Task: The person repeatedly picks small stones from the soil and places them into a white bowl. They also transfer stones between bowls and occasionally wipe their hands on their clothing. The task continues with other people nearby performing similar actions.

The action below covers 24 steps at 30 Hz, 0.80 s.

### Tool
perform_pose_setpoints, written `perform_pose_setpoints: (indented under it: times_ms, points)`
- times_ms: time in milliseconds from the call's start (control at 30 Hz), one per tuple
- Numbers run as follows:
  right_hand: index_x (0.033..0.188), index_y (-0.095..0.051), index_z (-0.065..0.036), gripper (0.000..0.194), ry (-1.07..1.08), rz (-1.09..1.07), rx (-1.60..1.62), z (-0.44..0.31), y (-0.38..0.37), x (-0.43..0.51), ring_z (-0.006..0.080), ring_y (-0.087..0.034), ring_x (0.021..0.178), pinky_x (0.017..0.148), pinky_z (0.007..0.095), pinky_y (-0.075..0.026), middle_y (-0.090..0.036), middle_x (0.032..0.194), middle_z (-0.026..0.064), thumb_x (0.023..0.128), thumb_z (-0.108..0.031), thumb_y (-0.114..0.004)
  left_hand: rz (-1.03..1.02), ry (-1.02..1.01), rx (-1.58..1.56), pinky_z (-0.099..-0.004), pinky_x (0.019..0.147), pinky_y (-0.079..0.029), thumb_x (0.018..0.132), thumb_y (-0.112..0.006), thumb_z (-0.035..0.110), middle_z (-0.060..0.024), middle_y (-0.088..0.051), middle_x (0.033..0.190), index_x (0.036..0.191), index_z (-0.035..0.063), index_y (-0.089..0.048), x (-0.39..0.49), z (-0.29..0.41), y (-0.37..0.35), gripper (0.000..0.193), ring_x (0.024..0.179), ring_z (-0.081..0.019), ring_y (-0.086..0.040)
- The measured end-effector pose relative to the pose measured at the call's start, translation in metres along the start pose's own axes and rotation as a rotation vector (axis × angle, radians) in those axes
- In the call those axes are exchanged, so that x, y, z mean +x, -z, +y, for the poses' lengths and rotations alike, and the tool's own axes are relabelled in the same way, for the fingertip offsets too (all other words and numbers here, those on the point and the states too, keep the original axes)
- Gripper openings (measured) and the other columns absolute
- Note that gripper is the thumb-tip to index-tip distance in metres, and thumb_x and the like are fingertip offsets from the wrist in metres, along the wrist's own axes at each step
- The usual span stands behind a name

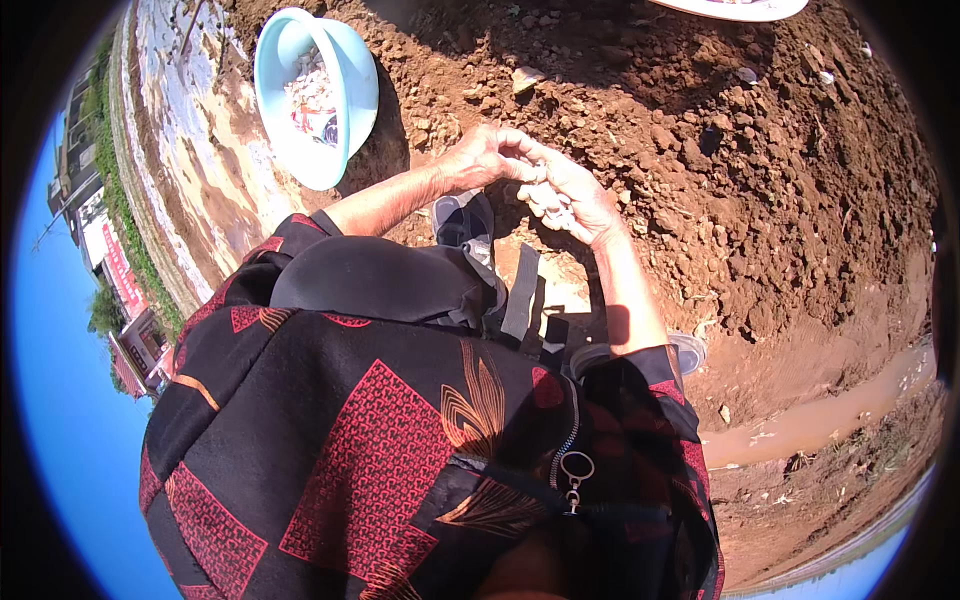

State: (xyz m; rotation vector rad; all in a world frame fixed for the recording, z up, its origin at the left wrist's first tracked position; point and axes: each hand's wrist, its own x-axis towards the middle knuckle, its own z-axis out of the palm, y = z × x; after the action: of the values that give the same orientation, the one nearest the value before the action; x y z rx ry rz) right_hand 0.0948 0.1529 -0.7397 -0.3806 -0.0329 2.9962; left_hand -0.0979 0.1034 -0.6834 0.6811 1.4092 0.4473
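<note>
My right hand (574, 191) is cupped around several small whitish pieces (551, 204), which look like garlic cloves or something similar. The fingertips of my left hand (491, 157) meet those of my right hand just above the pieces; whether a piece is pinched between them is too small to tell. Both hands are over loose brown soil, beyond my knees and shoes. Left of my hands stands a light blue plastic basin (360, 94), tilted in view, with many whitish pieces (311, 90) and something red and white inside.
Clumpy tilled soil (720, 172) spreads ahead and to the right. The rim of a white container (739, 9) shows at the top edge. A muddy water channel (817, 427) runs at the lower right. At the left lies shiny, mud-spotted sheeting (217, 150). My shoe (686, 352) rests on the soil.
</note>
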Motion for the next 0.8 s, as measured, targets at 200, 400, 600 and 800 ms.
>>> perform_pose_setpoints:
  times_ms: [200,400,600,800]
  points:
    - [0.140,-0.041,-0.003,0.057,-0.003,0.160,-0.138,-0.001,-0.006,0.016,0.0041,-0.051,0.056,0.043,0.0144,-0.038,-0.063,0.086,0.0076,0.095,-0.034,-0.058,0.134,-0.180,-0.057,-0.0259,0.081,-0.046,0.087,-0.065,0.006,0.0007,-0.061,0.090,0.094,0.0028,-0.063,-0.003,-0.022,-0.004,0.007,0.086,-0.0102,-0.058]
    - [0.142,-0.031,0.001,0.064,0.115,0.113,0.033,0.003,0.011,0.019,0.0161,-0.060,0.067,0.044,0.0213,-0.044,-0.062,0.093,0.0166,0.093,-0.028,-0.059,0.077,-0.067,-0.748,-0.0256,0.076,-0.049,0.087,-0.067,0.007,-0.0035,-0.064,0.098,0.109,0.0056,-0.057,-0.001,-0.048,0.022,0.024,0.087,-0.0110,-0.060]
    - [0.136,-0.040,-0.002,0.054,0.098,0.139,0.109,0.006,0.025,0.002,0.0153,-0.059,0.065,0.038,0.0181,-0.042,-0.061,0.097,0.0138,0.091,-0.024,-0.062,0.164,-0.072,-0.747,-0.0279,0.078,-0.051,0.088,-0.065,0.006,-0.0038,-0.064,0.098,0.108,0.0044,-0.061,0.002,-0.059,0.053,0.020,0.090,-0.0130,-0.063]
    - [0.136,-0.039,0.000,0.053,0.122,0.164,0.094,0.003,0.027,-0.011,0.0133,-0.056,0.066,0.044,0.0199,-0.045,-0.059,0.100,0.0145,0.093,-0.024,-0.059,0.430,-0.095,-0.305,-0.0269,0.077,-0.051,0.081,-0.073,0.009,-0.0030,-0.066,0.090,0.098,0.0047,-0.063,0.015,-0.062,0.069,0.020,0.083,-0.0119,-0.063]
